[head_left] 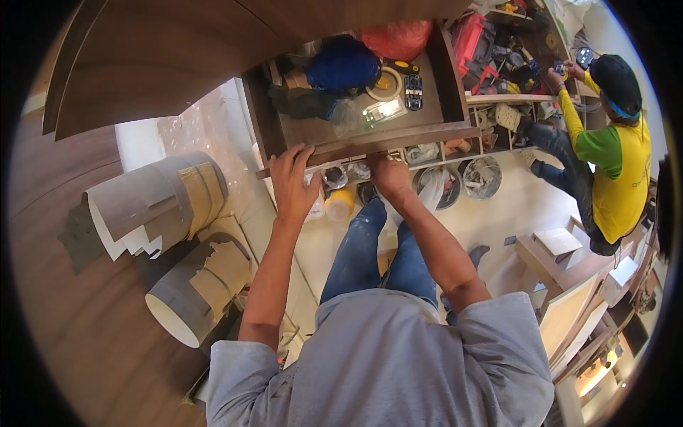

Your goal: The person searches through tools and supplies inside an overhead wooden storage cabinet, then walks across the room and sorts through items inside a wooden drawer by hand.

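A dark wooden drawer (446,85) stands pulled out in front of me, holding a blue cloth bundle (343,64), a red plastic bag (398,40), a roll of tape (369,93), a black item (413,92) and a clear-wrapped packet (384,112). My left hand (290,178) lies with spread fingers on the left end of the drawer's front edge. My right hand (389,173) is closed at the underside of the same edge, near its middle; a thin metallic piece shows beside its fingers, but what it grips is hidden.
Large rolls (149,199) of sheet material lie at left. Buckets (482,177) and a yellow-lidded container (339,205) stand below the drawer. A co-worker (615,164) in yellow and green sits at right, beside a compartment of tools (509,60). Boards (569,306) lean at lower right.
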Available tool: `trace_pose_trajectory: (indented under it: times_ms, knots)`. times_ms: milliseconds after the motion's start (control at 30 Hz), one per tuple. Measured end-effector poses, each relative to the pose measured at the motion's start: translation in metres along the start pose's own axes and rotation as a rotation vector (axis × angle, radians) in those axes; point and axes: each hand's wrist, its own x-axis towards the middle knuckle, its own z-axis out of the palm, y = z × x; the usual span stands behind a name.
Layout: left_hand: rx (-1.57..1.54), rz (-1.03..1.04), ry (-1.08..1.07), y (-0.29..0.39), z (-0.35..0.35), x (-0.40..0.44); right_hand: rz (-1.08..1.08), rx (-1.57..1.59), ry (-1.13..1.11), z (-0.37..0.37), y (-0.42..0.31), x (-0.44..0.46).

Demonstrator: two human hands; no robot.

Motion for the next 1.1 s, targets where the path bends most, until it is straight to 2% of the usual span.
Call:
trace_pose_trajectory:
  times_ms: [100, 233, 267, 367, 467, 533, 567, 600, 633, 667, 700, 767, 800, 867, 900, 967, 1033, 1067, 1100]
  knots:
    - [-0.017, -0.057, -0.108, -0.013, 0.001, 0.010, -0.015, -0.062, -0.093, 0.005, 0.002, 0.000]
    - [-0.044, -0.046, -0.249, -0.012, 0.001, 0.037, -0.062, -0.020, 0.042, 0.016, 0.011, -0.004]
    - [-0.012, -0.013, -0.289, -0.011, 0.003, 0.040, -0.100, -0.043, 0.135, 0.014, 0.009, -0.005]
    - [0.032, -0.098, -0.454, -0.002, 0.003, 0.053, -0.073, -0.096, 0.071, 0.017, 0.008, -0.006]
    - [-0.537, -0.242, -0.648, -0.038, 0.013, 0.080, 0.024, -0.027, -0.091, 0.007, 0.001, -0.007]
    - [-0.579, -0.401, -0.427, -0.044, 0.033, 0.116, 0.009, 0.006, -0.004, 0.006, 0.001, -0.008]
    - [-0.321, -0.229, -0.225, -0.045, 0.045, 0.139, 0.005, 0.020, 0.038, 0.007, 0.001, -0.009]
    - [-0.227, -0.111, -0.088, -0.061, 0.066, 0.163, 0.006, 0.058, 0.018, 0.009, 0.003, -0.011]
    - [-0.168, -0.092, 0.043, -0.072, 0.081, 0.190, 0.006, 0.095, -0.002, 0.012, 0.004, -0.012]
    - [-0.218, -0.195, 0.125, -0.068, 0.092, 0.218, 0.005, 0.130, -0.019, 0.013, 0.005, -0.011]
    - [-0.252, -0.356, 0.109, -0.050, 0.096, 0.239, 0.005, 0.135, 0.015, 0.014, 0.006, -0.011]
    - [-0.113, -0.453, 0.184, -0.050, 0.121, 0.270, -0.001, 0.147, 0.082, 0.017, 0.006, -0.012]
    - [0.057, -0.385, 0.275, -0.069, 0.145, 0.288, -0.003, 0.126, 0.069, 0.020, 0.007, -0.011]
    - [0.257, -0.322, 0.185, -0.087, 0.148, 0.302, 0.002, 0.095, 0.040, 0.026, 0.007, -0.013]
    - [0.288, -0.333, 0.008, -0.099, 0.136, 0.308, 0.005, 0.071, 0.014, 0.027, 0.005, -0.013]
    - [0.291, -0.263, -0.072, -0.125, 0.120, 0.305, 0.006, 0.020, -0.039, 0.019, 0.003, -0.013]
    - [0.223, -0.088, 0.131, -0.157, 0.119, 0.282, -0.003, 0.052, 0.025, 0.018, 0.002, -0.012]
    - [-0.129, -0.139, 0.175, -0.158, 0.118, 0.269, -0.007, 0.063, 0.057, 0.016, 0.003, -0.012]
    - [-0.259, -0.227, 0.152, -0.160, 0.114, 0.263, -0.021, 0.003, 0.059, 0.014, 0.003, -0.012]
